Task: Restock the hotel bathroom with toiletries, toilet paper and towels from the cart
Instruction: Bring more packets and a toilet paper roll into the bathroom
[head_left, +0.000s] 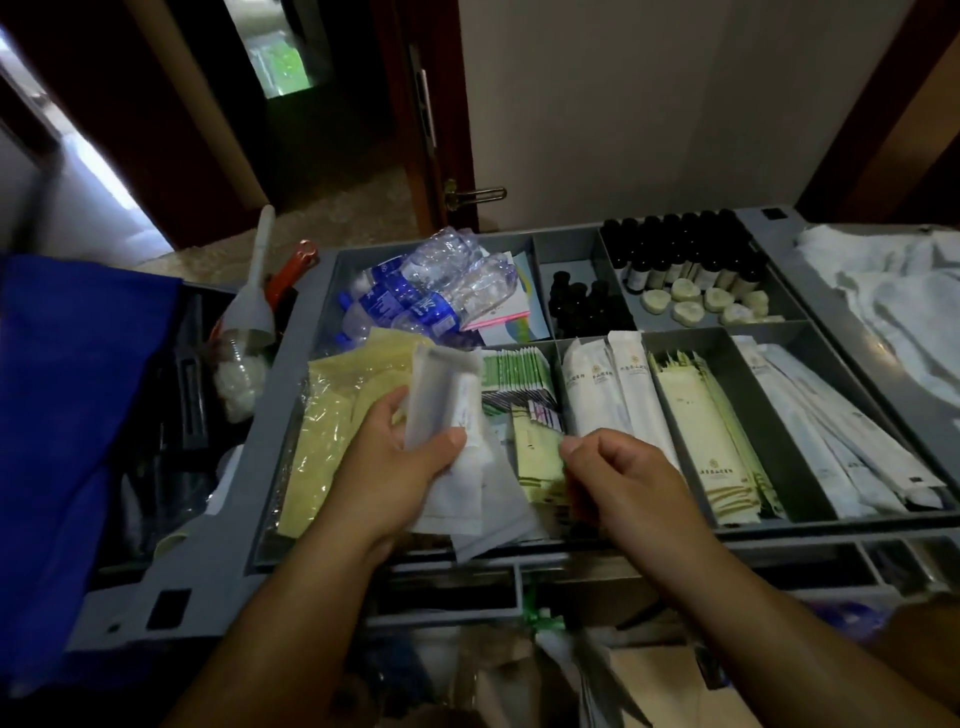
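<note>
Packets (447, 395) sit pinched in my left hand (395, 457), so I'd hold that firm while my right hand (623, 478), curled just beside it over green sachets (540, 462) in the tray (283, 441), lifts one cleanly; whether it already grips one I cannot tell.

Two bare hands are seen, left hand (387, 460) and right hand (623, 470), each followed by a bare forearm, left forearm (291, 597) and right forearm (753, 592), uncovered all the way to the bottom frame edge. Thumbnails (571, 445) are trimmed short and left plain. A blurred brownish patch (914, 623) beside the right forearm is caught at the lower right edge; whether it is clothing cannot be told.
</note>
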